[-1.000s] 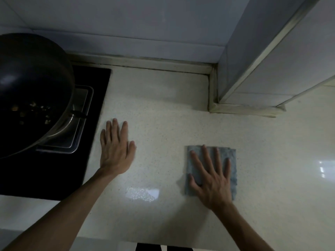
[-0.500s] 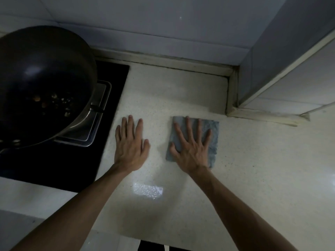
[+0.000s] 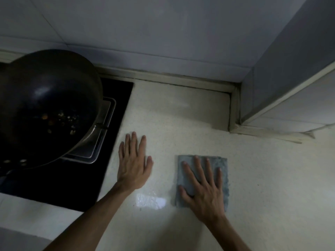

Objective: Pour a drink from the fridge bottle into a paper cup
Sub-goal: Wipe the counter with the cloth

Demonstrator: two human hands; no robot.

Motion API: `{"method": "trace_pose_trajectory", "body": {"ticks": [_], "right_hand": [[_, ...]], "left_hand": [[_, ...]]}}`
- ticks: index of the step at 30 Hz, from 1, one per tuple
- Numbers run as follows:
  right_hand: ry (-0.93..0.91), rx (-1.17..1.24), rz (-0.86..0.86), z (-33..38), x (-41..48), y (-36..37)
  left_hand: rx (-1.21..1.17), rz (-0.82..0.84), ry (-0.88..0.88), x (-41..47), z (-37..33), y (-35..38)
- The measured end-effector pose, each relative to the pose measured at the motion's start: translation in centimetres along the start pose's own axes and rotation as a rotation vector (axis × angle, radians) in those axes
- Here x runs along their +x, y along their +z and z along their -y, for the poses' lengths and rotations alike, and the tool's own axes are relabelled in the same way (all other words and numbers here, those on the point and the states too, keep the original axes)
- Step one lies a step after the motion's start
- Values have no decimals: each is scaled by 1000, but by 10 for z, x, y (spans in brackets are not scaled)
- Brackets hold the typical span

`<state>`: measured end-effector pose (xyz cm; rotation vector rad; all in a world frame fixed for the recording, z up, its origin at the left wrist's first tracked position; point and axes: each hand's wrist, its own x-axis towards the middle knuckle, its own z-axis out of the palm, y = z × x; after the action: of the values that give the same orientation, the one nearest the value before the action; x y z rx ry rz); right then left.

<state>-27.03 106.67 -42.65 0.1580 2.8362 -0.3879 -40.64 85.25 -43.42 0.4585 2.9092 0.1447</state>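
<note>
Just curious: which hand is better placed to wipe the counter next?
Probably the right: the right hand presses flat on the cloth, while the left hand rests on bare countertop, apart from it.

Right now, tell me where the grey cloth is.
Head view, right of centre: the grey cloth lies flat on the pale countertop under the right hand, with the left hand and the black hob to its left.

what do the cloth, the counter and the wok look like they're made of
Cloth: soft woven or microfibre fabric by the look, matte blue-grey, slightly ragged edges.
Counter: probably stone or composite, pale and speckled, polished enough to mirror a light patch.
Wok: dark metal, perhaps seasoned steel or iron, with a dull sheen.
</note>
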Motion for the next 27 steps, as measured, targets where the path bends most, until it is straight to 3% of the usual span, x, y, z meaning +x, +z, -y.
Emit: {"method": "trace_pose_trajectory", "body": {"ticks": [17, 27], "right_hand": [[32, -31, -106, 19, 174, -31], [32, -22, -104, 23, 192, -38]], "left_hand": [[-38, -8, 15, 0, 0, 2], [-19, 2, 4, 1, 2, 4]]}}
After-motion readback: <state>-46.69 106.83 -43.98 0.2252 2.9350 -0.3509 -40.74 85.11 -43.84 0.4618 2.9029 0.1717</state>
